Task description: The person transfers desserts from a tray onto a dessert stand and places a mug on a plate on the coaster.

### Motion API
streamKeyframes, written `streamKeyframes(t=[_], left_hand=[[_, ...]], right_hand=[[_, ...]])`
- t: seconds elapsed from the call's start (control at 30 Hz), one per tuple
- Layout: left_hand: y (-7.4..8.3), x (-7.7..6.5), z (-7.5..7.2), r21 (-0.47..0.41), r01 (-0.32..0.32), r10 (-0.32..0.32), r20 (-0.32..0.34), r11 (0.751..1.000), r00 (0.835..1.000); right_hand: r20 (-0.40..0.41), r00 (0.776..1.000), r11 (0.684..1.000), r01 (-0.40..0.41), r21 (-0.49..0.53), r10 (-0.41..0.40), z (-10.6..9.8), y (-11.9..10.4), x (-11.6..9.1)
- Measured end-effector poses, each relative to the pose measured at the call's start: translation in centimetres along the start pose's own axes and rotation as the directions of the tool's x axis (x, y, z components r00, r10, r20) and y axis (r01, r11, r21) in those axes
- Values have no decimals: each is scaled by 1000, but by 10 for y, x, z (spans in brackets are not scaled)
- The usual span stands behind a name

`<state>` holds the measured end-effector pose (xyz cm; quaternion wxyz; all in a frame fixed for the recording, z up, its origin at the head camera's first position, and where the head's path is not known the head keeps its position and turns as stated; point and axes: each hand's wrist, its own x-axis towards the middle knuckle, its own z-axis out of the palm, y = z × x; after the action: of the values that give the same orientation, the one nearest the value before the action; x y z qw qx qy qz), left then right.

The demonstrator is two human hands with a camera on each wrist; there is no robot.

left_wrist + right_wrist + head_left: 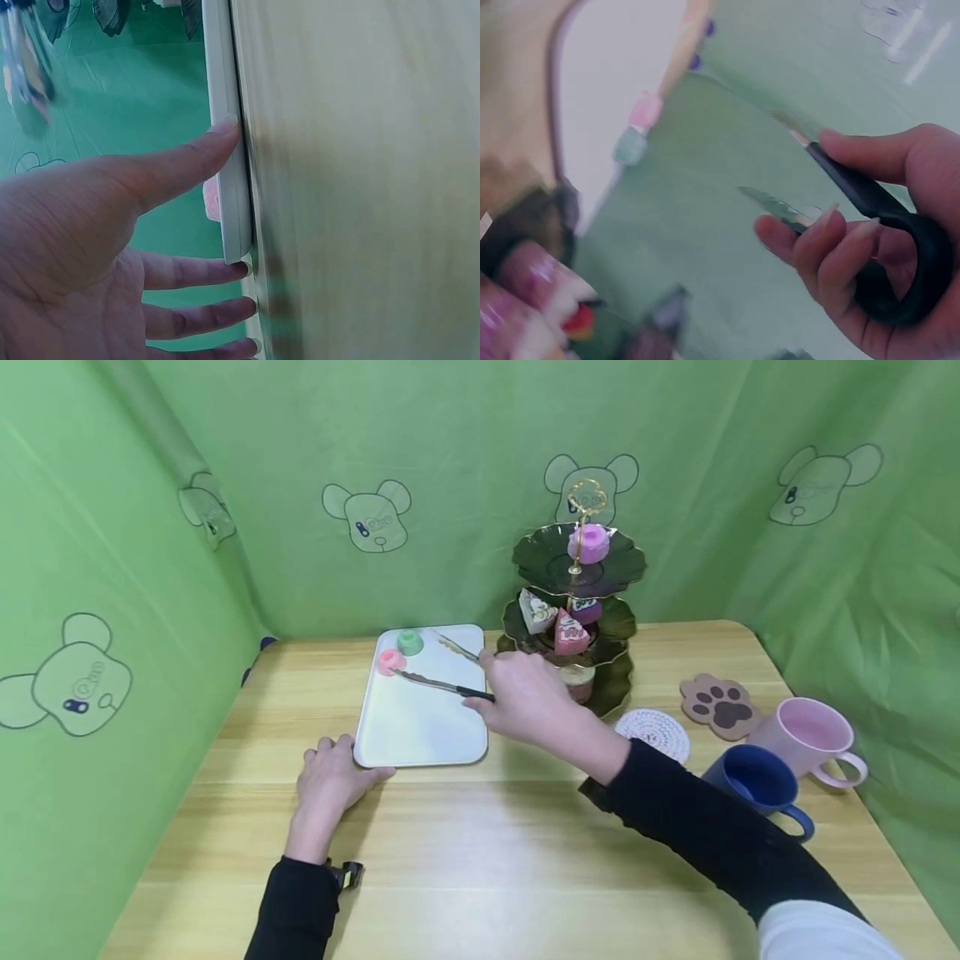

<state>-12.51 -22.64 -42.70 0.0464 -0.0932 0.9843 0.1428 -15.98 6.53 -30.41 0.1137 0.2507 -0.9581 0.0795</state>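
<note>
Since the fingers of the left hand [330,777] are straight, with the thumb resting against the front edge of the tray [423,727] near its corner, that hand appears to steady the tray rather than clasp it. To the right on the table [480,843] stand a blue mug [757,772] and a pink mug [780,745], with a paw-shaped mat [722,706] and a round mat [648,731] near them.

Farther out, the right hand [528,697] grips the black handles of the tongs [435,683]. Their tips are spread apart with nothing between them; the nearer tip overlaps the pink cake [388,660] from above, while the right wrist view, though blurred, shows them clear of it.

That pink cake and a green cake [410,642] sit side by side toward the tray's far left, two pieces lying there now. Beyond, the three-tier stand [536,560] bears a purple cake [592,545] on top, wedges [571,633] in the middle and a round cake [577,681] below. The work looks partway through: cakes lie on both tray and stand, and no piece is yet lifted.
</note>
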Motion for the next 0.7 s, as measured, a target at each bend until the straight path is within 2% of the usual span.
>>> streamKeyframes(t=[0.17, 0.33, 0.5, 0.7], left_hand=[[1, -1, -1, 8, 5, -5, 4, 1000, 1000], [1, 0, -1, 0, 10, -10, 6, 1000, 1000], [0, 0, 1, 15, 11, -11, 7, 1000, 1000], [1, -2, 0, 11, -2, 2, -20, 1000, 1000]], right_hand=[[18, 1000, 999, -24, -37, 24, 39, -5, 28], [52, 997, 998, -59, -27, 60, 74, -11, 53], [121, 989, 996, -88, -6, 88, 100, -18, 72], [155, 982, 994, -111, 2, 109, 122, -21, 88]])
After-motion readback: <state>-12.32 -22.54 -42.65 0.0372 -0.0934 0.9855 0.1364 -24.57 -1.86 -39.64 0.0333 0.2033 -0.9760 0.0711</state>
